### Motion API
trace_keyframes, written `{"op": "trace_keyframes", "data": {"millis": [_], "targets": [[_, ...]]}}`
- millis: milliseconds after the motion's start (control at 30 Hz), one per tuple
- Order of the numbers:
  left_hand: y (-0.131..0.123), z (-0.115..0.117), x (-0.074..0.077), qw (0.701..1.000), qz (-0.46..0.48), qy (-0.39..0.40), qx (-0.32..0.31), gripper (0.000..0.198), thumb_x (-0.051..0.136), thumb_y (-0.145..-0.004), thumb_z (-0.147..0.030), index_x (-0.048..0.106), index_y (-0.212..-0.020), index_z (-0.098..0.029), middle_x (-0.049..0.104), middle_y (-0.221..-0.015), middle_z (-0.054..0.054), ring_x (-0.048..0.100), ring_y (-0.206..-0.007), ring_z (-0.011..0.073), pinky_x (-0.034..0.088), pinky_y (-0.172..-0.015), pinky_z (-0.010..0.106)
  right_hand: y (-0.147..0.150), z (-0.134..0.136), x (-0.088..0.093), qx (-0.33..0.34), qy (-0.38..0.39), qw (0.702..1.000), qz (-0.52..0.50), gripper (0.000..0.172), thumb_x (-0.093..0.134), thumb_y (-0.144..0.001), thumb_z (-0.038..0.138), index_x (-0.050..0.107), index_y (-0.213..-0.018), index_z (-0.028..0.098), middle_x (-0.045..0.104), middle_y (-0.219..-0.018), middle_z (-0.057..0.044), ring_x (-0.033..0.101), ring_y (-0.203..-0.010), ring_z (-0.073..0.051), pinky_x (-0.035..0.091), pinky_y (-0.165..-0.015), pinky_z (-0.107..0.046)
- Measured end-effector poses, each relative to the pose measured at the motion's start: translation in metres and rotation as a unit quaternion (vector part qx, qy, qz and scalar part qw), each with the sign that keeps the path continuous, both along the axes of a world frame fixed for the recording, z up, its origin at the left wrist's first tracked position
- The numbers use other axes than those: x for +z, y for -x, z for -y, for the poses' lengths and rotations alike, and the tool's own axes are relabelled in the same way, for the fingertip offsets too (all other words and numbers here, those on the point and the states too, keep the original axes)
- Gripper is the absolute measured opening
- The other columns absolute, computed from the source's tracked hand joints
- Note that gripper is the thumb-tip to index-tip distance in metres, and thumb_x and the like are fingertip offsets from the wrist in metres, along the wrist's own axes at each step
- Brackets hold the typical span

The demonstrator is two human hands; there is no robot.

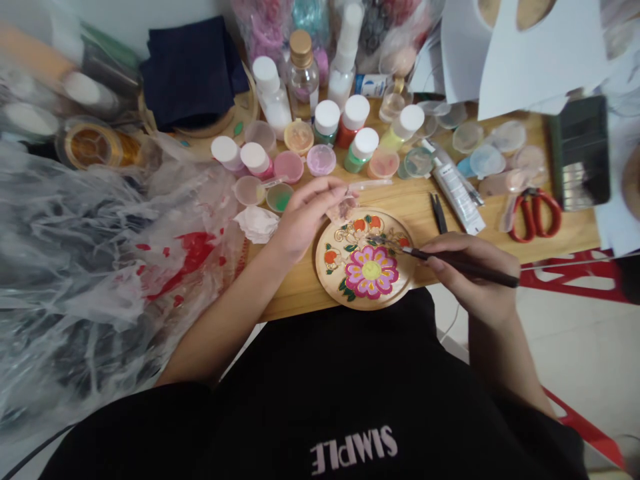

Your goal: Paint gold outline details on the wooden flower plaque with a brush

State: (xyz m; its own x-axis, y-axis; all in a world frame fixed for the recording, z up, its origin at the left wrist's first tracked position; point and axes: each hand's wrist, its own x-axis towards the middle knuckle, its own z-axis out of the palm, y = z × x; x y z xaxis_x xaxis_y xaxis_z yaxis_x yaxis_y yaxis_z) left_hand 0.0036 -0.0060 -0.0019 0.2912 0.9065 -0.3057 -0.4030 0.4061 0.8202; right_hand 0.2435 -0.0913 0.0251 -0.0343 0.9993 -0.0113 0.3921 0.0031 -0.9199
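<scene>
Right now: wooden disc (370, 267) with painted pink flower lies at near edge of surface (295, 293), just before person's lap. Right hand (475, 273) closed on thin dark brush (460, 265), tip touching disc's upper part. Left hand (305, 217) pinches crumpled tissue (343, 208) at disc's upper-left rim. Paint bottles (353, 123) crowd behind; red scissors (534, 213) off right.

Soft even indoor light, no hard shadows, painted wooden disc (370, 260) and paint bottles (345, 127) fairly sharp at centre, plastic sheet (75, 267) at left blur-smeared, corners stretched and soft, white paper (540, 60) top right near blown out
</scene>
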Motion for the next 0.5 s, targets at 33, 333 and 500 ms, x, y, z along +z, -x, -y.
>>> {"op": "trace_keyframes", "data": {"millis": [33,333,500], "targets": [[0.0000,0.0000,-0.0003,1.000,0.002,0.002,0.000,0.012,0.066,-0.083,-0.028,0.063,-0.078,-0.017,0.071,-0.078,-0.002,0.067,-0.073,0.0082,0.054,-0.076,0.023,-0.0001,0.0002,0.0004,-0.002,-0.003,1.000,-0.004,0.008,0.073,-0.081,0.027,0.074,-0.089,0.026,0.074,-0.082,-0.002,0.069,-0.071,-0.015,0.056,-0.059,-0.026],[0.0005,-0.0007,-0.0025,1.000,0.003,-0.009,-0.007,0.012,0.065,-0.085,-0.027,0.062,-0.079,-0.017,0.071,-0.080,-0.002,0.068,-0.075,0.0083,0.054,-0.076,0.023,-0.0009,0.0012,0.0043,-0.008,-0.015,1.000,-0.012,0.012,0.074,-0.080,0.019,0.074,-0.090,0.026,0.074,-0.083,-0.002,0.070,-0.074,-0.014,0.058,-0.063,-0.024],[0.0005,-0.0010,-0.0018,1.000,-0.002,-0.002,-0.005,0.012,0.066,-0.084,-0.028,0.063,-0.079,-0.017,0.072,-0.080,-0.001,0.069,-0.075,0.0091,0.054,-0.075,0.023,-0.0007,0.0004,0.0040,-0.007,-0.011,1.000,-0.014,0.010,0.074,-0.080,0.022,0.074,-0.089,0.025,0.073,-0.082,-0.002,0.070,-0.073,-0.015,0.058,-0.063,-0.025]]}}
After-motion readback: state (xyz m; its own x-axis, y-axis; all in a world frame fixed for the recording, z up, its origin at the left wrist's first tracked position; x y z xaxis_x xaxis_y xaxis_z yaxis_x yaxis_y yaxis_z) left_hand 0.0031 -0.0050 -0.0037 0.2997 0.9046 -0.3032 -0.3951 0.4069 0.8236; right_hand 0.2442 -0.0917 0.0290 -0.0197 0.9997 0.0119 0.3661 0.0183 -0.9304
